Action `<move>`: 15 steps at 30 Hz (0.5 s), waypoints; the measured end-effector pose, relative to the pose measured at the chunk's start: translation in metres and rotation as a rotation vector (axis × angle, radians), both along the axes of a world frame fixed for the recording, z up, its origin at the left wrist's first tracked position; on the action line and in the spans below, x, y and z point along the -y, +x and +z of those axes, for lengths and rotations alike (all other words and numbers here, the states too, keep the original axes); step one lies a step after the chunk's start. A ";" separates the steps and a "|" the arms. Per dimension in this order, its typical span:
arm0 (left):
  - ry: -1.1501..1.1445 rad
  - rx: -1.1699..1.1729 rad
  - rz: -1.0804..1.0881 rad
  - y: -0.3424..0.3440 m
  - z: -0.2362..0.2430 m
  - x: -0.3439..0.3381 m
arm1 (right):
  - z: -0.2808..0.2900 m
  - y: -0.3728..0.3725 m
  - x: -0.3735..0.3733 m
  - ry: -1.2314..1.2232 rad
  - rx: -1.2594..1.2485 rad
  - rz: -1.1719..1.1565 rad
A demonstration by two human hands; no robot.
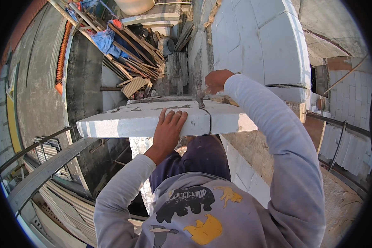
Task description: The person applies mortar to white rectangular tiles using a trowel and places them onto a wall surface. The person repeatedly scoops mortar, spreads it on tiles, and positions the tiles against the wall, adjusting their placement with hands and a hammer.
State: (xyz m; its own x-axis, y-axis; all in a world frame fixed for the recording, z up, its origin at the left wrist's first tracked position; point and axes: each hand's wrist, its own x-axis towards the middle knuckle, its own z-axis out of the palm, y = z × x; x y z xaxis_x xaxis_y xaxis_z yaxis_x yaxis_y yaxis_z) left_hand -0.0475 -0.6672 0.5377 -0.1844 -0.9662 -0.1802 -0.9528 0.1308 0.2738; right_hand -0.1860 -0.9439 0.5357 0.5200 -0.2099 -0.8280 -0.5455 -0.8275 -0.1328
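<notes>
A row of pale lightweight blocks (96,123) crosses the middle of the view, split by a dark vertical joint, with grey mortar patches along the top. My left hand (171,124) lies on the front and top edge of the block left of the joint, fingers slightly apart. Just beyond the joint, my right hand (217,80) is closed on a small grey tool (201,99), possibly a hammer or trowel, whose head is at the top of the joint. Its exact shape is partly hidden by my fingers.
Timber scraps (132,45) and blue tarpaulin (105,41) lie beyond, beside a grey bucket (165,46). A taller block wall (260,45) stands at right. Metal rails (49,169) run at both sides, with lower levels visible beneath. A grey wall (37,82) stands at left.
</notes>
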 end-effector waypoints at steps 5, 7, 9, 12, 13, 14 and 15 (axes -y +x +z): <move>-0.021 0.004 -0.009 -0.001 0.002 0.005 | -0.023 -0.013 0.013 0.009 0.096 -0.012; 0.006 -0.019 0.003 -0.002 0.003 0.003 | -0.033 -0.015 0.010 0.011 0.135 -0.048; 0.027 -0.033 0.012 -0.001 0.005 0.004 | -0.030 -0.013 0.010 0.023 0.119 -0.026; 0.054 -0.041 0.011 0.000 0.006 0.005 | -0.038 -0.015 0.011 -0.001 0.164 -0.070; 0.060 -0.035 0.005 0.000 0.007 0.005 | -0.044 -0.018 0.011 -0.015 0.191 -0.097; 0.065 -0.026 0.006 0.001 0.007 0.006 | -0.052 -0.019 0.010 -0.036 0.211 -0.118; 0.065 -0.031 0.008 0.001 0.007 0.006 | -0.057 -0.022 0.006 -0.055 0.230 -0.143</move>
State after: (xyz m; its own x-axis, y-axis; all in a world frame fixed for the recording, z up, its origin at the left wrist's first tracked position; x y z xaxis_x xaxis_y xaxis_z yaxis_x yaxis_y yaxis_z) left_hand -0.0468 -0.6735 0.5451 -0.1827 -0.9542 -0.2367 -0.9448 0.1038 0.3107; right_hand -0.2083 -0.9500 0.4789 0.6545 -0.3365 -0.6770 -0.6183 -0.7535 -0.2233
